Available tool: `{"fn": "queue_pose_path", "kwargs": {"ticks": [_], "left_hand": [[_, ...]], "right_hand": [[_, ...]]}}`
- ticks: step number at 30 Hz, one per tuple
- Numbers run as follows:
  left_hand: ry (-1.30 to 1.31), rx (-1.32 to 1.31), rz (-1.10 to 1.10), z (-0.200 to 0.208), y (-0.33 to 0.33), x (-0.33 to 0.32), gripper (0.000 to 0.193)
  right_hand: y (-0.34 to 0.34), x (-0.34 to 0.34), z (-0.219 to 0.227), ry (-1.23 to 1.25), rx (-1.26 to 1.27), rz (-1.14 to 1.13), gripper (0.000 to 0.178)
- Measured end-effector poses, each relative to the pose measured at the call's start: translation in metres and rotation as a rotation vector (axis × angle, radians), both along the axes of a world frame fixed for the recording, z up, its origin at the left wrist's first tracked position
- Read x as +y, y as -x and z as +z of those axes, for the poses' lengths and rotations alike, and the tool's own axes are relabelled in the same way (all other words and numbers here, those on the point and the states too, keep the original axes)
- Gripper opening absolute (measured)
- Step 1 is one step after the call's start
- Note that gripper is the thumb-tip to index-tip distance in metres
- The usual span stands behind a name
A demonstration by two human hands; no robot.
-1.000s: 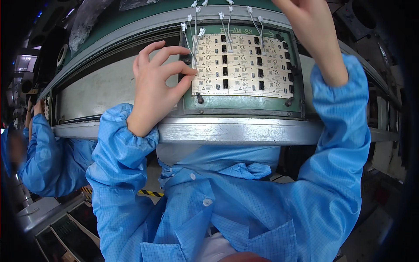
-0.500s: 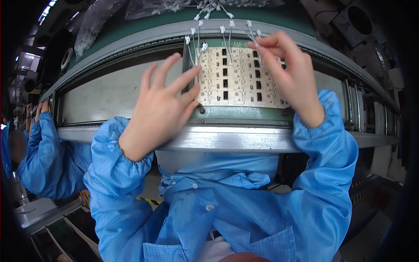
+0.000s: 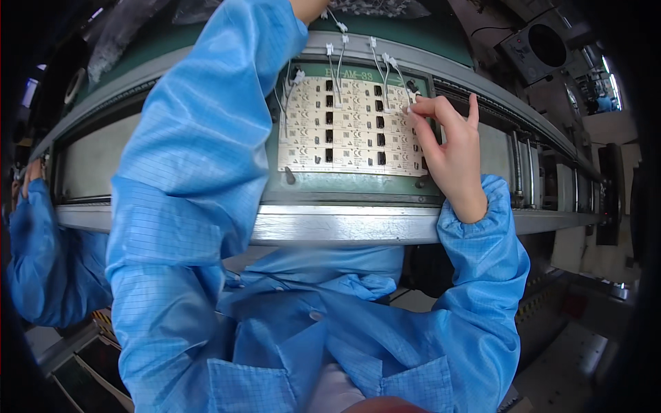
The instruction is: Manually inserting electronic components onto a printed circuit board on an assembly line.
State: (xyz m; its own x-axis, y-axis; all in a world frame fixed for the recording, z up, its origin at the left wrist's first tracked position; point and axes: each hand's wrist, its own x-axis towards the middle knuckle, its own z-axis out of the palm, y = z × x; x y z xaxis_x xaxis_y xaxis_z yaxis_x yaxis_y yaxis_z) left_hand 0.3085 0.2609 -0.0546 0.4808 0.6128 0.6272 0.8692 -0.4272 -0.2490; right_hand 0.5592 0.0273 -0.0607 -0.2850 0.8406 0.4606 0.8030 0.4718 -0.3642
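Note:
A pale circuit board panel [image 3: 354, 146], with rows of black components, lies in a green carrier [image 3: 344, 184] in front of me. Thin cables with white plugs stand along its far part. At the panel's right side, my right hand [image 3: 451, 148] pinches the lower end of one white wire lead [image 3: 405, 82] between thumb and forefinger, the other fingers raised. Another white plug [image 3: 372, 43] stands just left of that lead. My left hand [image 3: 309, 8] reaches far forward over the panel's left side; its fingers lie beyond the top edge of the picture, and its sleeve covers the panel's left surroundings.
A metal rail [image 3: 344, 226] runs along the near side of the conveyor frame, and another lies behind the carrier. Clear plastic bags of white-plugged cables [image 3: 379, 7] lie on the green surface at the back. At far left a co-worker's blue sleeve [image 3: 45, 268] shows.
My left hand has moved from the panel's left edge far forward, towards the bagged cables. My right hand has stayed by the panel's right side, fingers pinched lower at the board.

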Motion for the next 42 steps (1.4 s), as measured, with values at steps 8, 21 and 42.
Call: {"fn": "queue_pose_path", "kwargs": {"ticks": [8,21,42], "left_hand": [[0.792,-1.104,-0.516,0.077,0.034,-0.047,0.017],[0.942,-1.092,-0.562,0.051,0.026,-0.185,0.013],[0.168,-0.261,-0.208,-0.010,-0.010,-0.224,0.013]], "right_hand": [[0.003,0.007,0.001,0.040,-0.102,0.118,0.002],[-0.004,0.003,-0.001,-0.004,-0.197,0.118,0.008],[-0.015,-0.006,0.016,0.245,-0.257,0.253,0.030]]}}
